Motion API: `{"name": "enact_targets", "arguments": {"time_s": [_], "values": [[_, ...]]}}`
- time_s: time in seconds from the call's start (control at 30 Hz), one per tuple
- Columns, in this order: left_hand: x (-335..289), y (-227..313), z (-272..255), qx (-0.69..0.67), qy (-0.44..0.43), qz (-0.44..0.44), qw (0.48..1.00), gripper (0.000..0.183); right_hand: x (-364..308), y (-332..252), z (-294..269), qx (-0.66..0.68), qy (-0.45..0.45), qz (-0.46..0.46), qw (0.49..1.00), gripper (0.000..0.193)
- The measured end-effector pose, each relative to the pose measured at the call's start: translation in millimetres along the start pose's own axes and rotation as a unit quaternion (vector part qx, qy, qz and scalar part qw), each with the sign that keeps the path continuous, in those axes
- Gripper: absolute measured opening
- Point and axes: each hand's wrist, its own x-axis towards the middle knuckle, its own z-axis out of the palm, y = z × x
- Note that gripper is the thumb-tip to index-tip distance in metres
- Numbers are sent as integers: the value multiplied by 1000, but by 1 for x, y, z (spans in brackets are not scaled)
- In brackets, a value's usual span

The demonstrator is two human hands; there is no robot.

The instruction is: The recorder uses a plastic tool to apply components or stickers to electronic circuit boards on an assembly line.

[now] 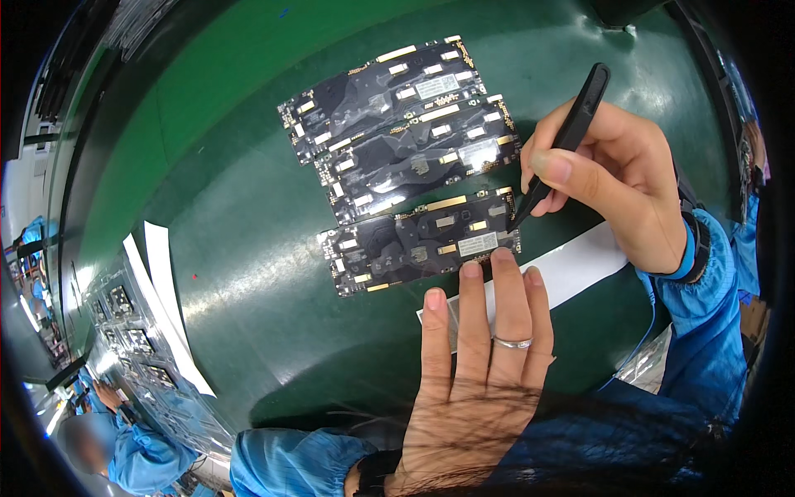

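Three dark circuit boards lie in a stack of rows on the green mat. The nearest circuit board (pixel 422 240) has gold and white parts and a pale label. My left hand (pixel 484 340) lies flat with fingers stretched, its fingertips at that board's near edge; a ring is on one finger. In my right hand (pixel 609 170) is a pair of black tweezers (pixel 580 112), held like a pen, tips down at the board's right end. Behind it sit the middle circuit board (pixel 414 161) and the far circuit board (pixel 373 95), both under shiny clear film.
A white paper strip (pixel 571 261) runs beneath my hands. Other white strips (pixel 170 306) lie at the left, beside a clear tray (pixel 157 373) of more boards. A blue cord (pixel 650 323) hangs from my right wristband (pixel 689 248). Another person in blue (pixel 141 455) sits at the lower left.
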Motion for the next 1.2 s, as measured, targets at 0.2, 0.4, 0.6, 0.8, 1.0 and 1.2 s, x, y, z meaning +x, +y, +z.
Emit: {"name": "enact_targets", "arguments": {"time_s": [0.2, 0.4, 0.6, 0.8, 1.0, 1.2], "values": [[4, -2, 6, -30, 23, -17, 999, 67, 2, -5, -1, -23, 0, -11, 1000, 15], [8, -11, -6, -60, 24, -12, 998, 73, 4, -6, -12, -36, 62, -88, 994, 27], [22, -49, -36, -45, 51, -101, 993, 41, 10, 6, -9, 30, 98, -80, 992, 25], [25, -67, -46, -102, 8, -112, 988, 40, 10, 3, -13, 52, 108, -79, 990, 26], [44, -120, -66, -277, -19, -101, 955, 34, 15, 3, -10, 96, 127, -81, 984, 28], [72, -114, -68, -80, 293, -51, 951, 56, 8, 3, -13, 98, 140, -81, 982, 29]]}}
